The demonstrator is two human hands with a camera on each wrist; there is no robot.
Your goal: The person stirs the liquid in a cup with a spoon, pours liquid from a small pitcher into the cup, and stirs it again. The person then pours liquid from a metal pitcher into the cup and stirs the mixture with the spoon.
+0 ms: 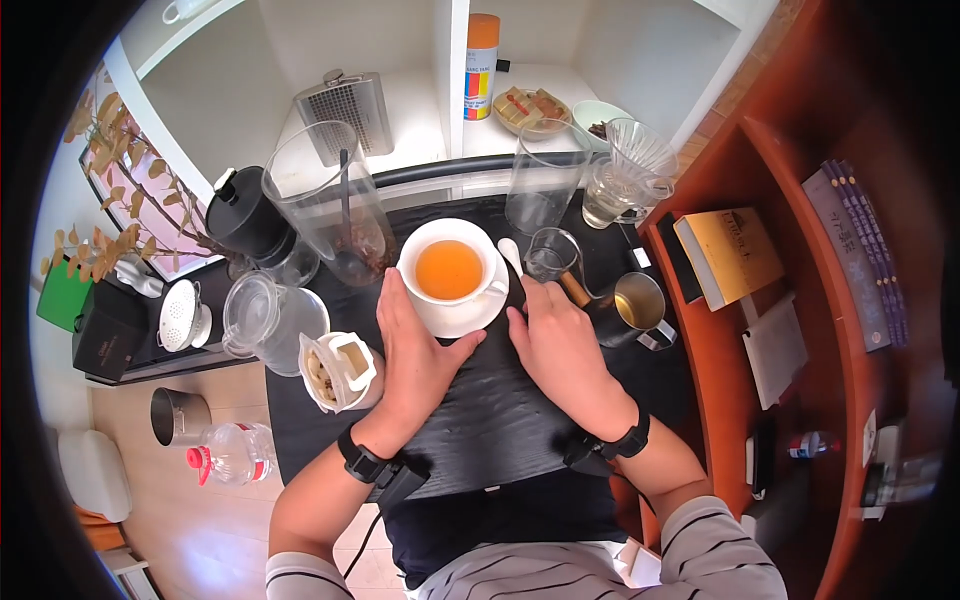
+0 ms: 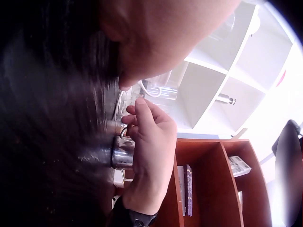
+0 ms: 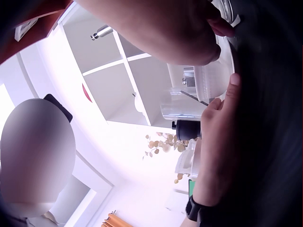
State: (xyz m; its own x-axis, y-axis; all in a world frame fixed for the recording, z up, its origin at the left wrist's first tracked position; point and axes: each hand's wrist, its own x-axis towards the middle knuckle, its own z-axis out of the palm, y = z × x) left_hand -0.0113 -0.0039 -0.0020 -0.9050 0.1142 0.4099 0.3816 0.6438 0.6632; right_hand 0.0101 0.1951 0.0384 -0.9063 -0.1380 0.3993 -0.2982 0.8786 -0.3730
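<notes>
A white cup [image 1: 430, 297] of amber liquid [image 1: 449, 269] stands on a white saucer [image 1: 452, 322] on the black table. My left hand [image 1: 415, 345] lies along the saucer's left side, fingers stretched up beside the cup. Its thumb reaches the saucer's front rim, with a wide gap between thumb and fingers. My right hand [image 1: 558, 335] is to the right of the saucer, fingers loosely bent. A small white spoon [image 1: 509, 248] lies just ahead of its fingertips, the handle's end partly hidden by them. In the left wrist view, nothing shows between the fingers of the right hand [image 2: 154, 146].
A glass cup with a wooden handle [image 1: 553, 254] and a metal mug [image 1: 638, 298] stand close right. To the left are a glass jug [image 1: 270, 318], a drip-bag cup [image 1: 341, 375], and a black grinder [image 1: 250, 215]. Tall glasses [image 1: 330, 210] line the back; a brown bookshelf [image 1: 720, 330] borders the right.
</notes>
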